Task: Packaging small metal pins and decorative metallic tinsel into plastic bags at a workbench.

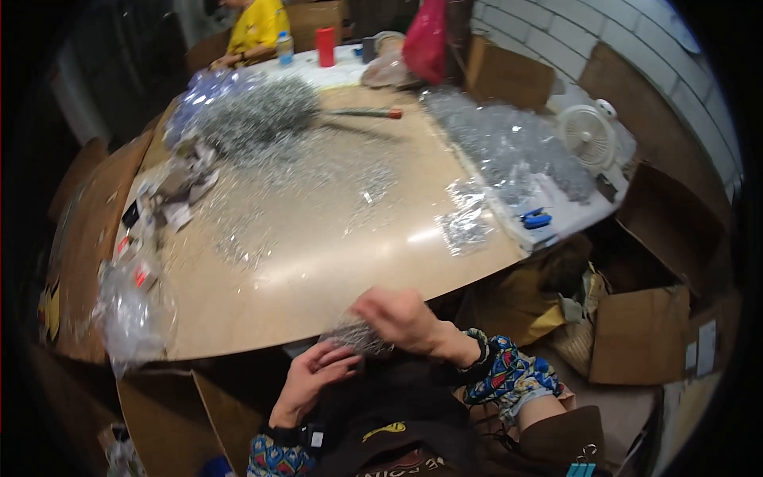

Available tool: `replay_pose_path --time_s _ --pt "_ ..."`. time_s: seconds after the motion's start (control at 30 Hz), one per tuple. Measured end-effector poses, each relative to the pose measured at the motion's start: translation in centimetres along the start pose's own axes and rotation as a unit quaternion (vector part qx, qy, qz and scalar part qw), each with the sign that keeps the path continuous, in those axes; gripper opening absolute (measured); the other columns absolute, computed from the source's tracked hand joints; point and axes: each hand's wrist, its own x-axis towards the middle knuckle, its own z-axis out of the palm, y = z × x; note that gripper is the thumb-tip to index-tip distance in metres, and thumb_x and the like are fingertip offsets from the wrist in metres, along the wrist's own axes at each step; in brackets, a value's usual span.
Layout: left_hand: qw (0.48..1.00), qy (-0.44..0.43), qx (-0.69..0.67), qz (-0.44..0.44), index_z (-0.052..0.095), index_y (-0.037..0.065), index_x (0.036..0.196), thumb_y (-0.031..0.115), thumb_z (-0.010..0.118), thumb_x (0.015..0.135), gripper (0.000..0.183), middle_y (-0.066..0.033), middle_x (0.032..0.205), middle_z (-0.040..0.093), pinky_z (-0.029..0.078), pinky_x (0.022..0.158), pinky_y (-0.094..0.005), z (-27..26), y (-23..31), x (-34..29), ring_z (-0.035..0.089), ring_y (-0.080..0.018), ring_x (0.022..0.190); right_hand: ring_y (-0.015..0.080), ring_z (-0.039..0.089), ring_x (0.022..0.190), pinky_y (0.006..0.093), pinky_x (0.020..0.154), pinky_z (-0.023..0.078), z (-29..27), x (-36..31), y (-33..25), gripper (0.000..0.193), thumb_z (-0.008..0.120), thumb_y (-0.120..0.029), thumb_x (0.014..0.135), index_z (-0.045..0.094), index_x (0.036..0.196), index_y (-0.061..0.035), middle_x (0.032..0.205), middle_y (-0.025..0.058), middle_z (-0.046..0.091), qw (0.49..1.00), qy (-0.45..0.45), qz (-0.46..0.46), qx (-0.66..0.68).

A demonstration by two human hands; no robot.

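Observation:
At the table's near edge, close to my body, is a small clear plastic bag (359,337) filled with thin silvery metal pieces. My left hand (318,374) is closed on the bag's left side, fingers bent against it. Just above its right side, my right hand (400,319) is curled and blurred by motion; whatever its fingers pinch is hidden. Loose silvery pieces (238,238) are scattered over the tan tabletop (318,286), and a large heap of them (266,111) rises at the far left. Several flat filled clear packets (465,219) lie at the right of the tabletop.
A pile of filled clear bags (509,143) covers the white side surface, with blue-handled pliers (536,218) and a white fan (588,135). A red-tipped rod (366,113) sticks out of the heap. Crumpled plastic (131,310) hangs at left. Cardboard boxes (640,334) stand right. A person in yellow (258,32) sits across.

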Motion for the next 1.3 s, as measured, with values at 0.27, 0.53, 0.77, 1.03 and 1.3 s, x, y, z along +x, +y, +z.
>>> replay_pose_path --time_s 0.27,0.53,0.77,1.03,1.3 --pt "0.850 0.010 0.455 0.266 0.063 0.002 0.113 0.001 0.062 0.084 0.028 -0.0117 0.111 0.066 0.046 0.095 -0.0353 -0.5 2.5 1.0 0.062 -0.0244 0.108 0.0314 0.059 0.052 0.0403 0.045 0.044 -4.9 -3.3 8.3 0.025 0.059 -0.022 0.091 0.053 0.074 -0.0048 0.059 0.0161 0.056 0.949 -0.009 0.115 -0.293" --pt "0.596 -0.189 0.714 0.315 0.050 0.004 0.125 0.020 0.063 0.086 0.044 -0.0135 0.131 0.051 0.039 0.102 -0.0451 4.7 3.7 8.3 0.046 -0.0354 0.123 0.0306 0.060 0.051 0.0407 0.046 0.044 -12.7 -1.7 15.2 0.026 0.057 -0.022 0.092 0.055 0.074 -0.0030 0.056 0.0129 0.058 0.900 0.053 0.128 -0.413" --pt "0.437 -0.256 0.793 0.338 0.037 0.007 0.137 0.043 0.043 0.096 0.055 -0.0135 0.145 0.033 0.029 0.107 -0.0524 12.0 0.5 20.0 0.029 -0.0372 0.135 0.0240 0.062 0.055 0.0351 0.051 0.044 -15.9 6.3 13.8 0.028 0.058 -0.024 0.092 0.060 0.082 0.0020 0.064 0.0155 0.062 0.940 0.211 0.199 -0.177" --pt "0.446 -0.238 0.794 0.338 0.036 0.009 0.140 0.049 0.037 0.096 0.060 -0.0117 0.148 0.032 0.024 0.109 -0.0548 13.8 -0.9 24.5 0.025 -0.0340 0.138 0.0380 0.060 0.053 0.0447 0.048 0.045 -14.3 3.2 20.7 0.031 0.057 -0.029 0.091 0.059 0.075 -0.0030 0.060 0.0177 0.061 0.887 0.132 0.211 -0.388" --pt "0.477 -0.243 0.780 0.324 0.035 0.010 0.141 0.053 0.040 0.094 0.064 -0.0113 0.148 0.031 0.022 0.110 -0.0549 13.3 -0.5 25.1 0.024 -0.0339 0.139 0.0294 0.062 0.089 0.0417 0.077 0.047 -14.4 3.2 18.4 0.016 0.060 -0.025 0.086 0.061 0.088 -0.0088 0.090 0.0114 0.065 0.843 0.040 0.197 -0.499"
